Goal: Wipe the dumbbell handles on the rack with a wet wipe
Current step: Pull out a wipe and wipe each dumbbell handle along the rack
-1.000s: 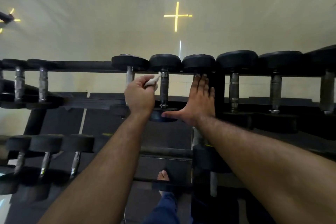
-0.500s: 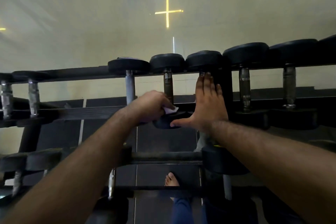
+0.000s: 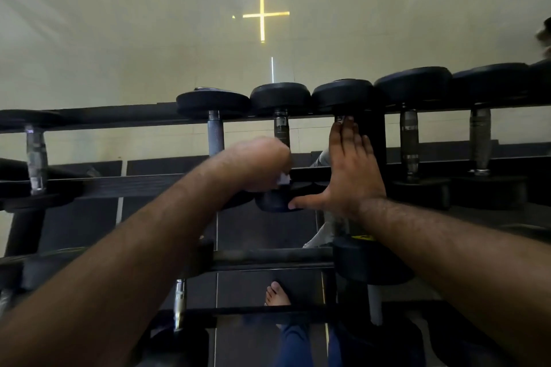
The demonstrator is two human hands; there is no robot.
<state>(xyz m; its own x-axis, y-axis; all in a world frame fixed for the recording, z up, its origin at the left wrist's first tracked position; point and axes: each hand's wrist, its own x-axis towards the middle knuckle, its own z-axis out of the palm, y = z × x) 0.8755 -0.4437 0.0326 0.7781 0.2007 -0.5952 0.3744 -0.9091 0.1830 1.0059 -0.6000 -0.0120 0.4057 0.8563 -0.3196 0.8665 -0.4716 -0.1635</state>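
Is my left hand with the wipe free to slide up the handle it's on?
Probably yes: the left hand grips the wet wipe low on the handle, which looks bare above it.

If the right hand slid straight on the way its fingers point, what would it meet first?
Probably the far black head of the dumbbell it rests on: the right hand lies flat, fingertips nearly at that weight's underside. Depth is unclear, so they may already touch.

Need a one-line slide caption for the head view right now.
Left hand wipes a dumbbell handle with a wet wipe; right hand lies flat on the rack.
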